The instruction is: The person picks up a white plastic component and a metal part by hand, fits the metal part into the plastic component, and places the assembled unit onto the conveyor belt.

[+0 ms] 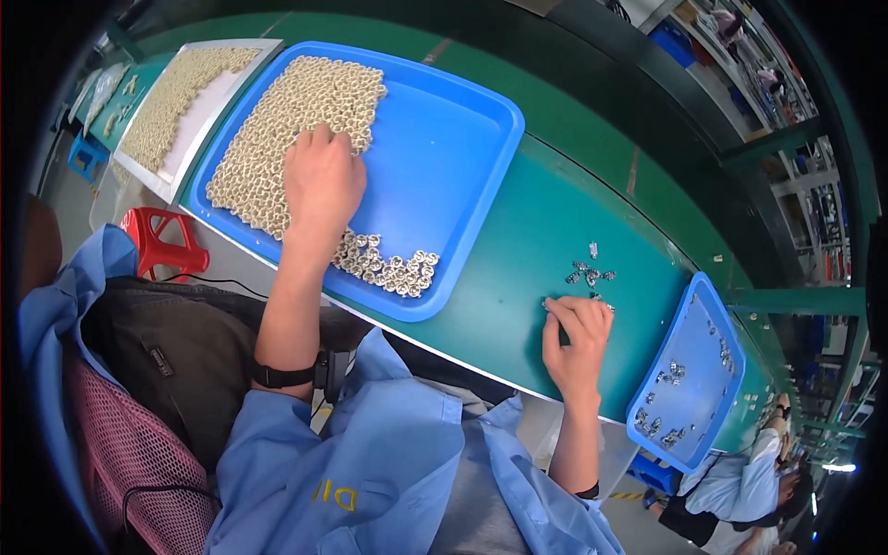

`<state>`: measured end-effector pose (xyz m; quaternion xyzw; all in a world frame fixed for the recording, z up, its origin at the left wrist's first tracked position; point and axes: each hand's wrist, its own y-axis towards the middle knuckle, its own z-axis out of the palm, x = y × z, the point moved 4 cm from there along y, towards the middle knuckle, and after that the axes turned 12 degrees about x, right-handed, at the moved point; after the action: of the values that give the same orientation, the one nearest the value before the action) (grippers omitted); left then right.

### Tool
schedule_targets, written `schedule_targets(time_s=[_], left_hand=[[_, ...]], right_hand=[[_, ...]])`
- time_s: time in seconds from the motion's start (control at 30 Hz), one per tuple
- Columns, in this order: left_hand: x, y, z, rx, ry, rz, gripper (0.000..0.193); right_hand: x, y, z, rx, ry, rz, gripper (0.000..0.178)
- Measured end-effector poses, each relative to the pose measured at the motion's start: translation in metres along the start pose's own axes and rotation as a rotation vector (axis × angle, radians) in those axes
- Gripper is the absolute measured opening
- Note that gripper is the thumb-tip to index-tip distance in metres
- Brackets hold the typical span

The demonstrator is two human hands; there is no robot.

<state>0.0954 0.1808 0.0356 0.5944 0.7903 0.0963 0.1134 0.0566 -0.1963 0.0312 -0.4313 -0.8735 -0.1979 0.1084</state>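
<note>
My left hand is over a large blue tray, its fingers curled down among rows of small cream-coloured ring-shaped parts. What those fingertips grip, if anything, is hidden. Above the green tabletop, my right hand is closed in a pinch, with a small silver metal part showing at its fingertips. Just beyond it lies a loose cluster of similar silver metal parts. Several ring parts with shiny metal centres sit along the tray's near edge.
A smaller blue tray with scattered silver parts stands to the right. At the far left is a white tray of cream parts. A red stool stands below the table's left side. Another person sits at the lower right.
</note>
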Motion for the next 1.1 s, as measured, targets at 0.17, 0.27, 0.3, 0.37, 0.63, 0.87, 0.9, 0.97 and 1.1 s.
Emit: schedule_targets(time_s=[0.17,0.27,0.3,0.37,0.63,0.87,0.9,0.97,1.1], left_hand=[[-0.004,-0.009,-0.009,-0.058,-0.209,0.06,0.017],[-0.003,-0.032,-0.024,-0.066,-0.465,0.029,0.021],[-0.004,-0.039,-0.027,-0.054,-0.555,-0.011,0.022],[-0.026,-0.048,-0.026,-0.008,-0.74,0.047,0.025],[-0.05,-0.088,-0.063,-0.117,-0.804,0.207,0.016],[-0.057,-0.102,-0.058,-0.169,-0.83,0.249,0.014],[-0.06,-0.102,-0.059,-0.176,-0.854,0.263,0.013],[-0.07,-0.104,-0.06,-0.185,-0.877,0.285,0.014],[-0.09,-0.102,-0.062,-0.207,-0.989,0.394,0.02]], right_hand=[[0.002,0.002,0.001,0.035,0.004,0.06,0.015],[0.01,0.006,0.0,0.063,0.019,0.049,0.016],[0.014,0.011,0.004,0.063,0.022,0.044,0.016],[0.005,0.0,0.003,0.039,-0.051,0.091,0.017],[0.008,-0.007,-0.005,0.238,0.134,0.311,0.013],[0.004,-0.006,0.007,0.159,0.091,0.134,0.014],[0.002,-0.006,0.008,0.15,0.136,0.15,0.015],[-0.004,-0.01,0.008,0.108,0.11,0.11,0.015],[-0.006,-0.024,0.002,0.018,0.053,0.104,0.015]])
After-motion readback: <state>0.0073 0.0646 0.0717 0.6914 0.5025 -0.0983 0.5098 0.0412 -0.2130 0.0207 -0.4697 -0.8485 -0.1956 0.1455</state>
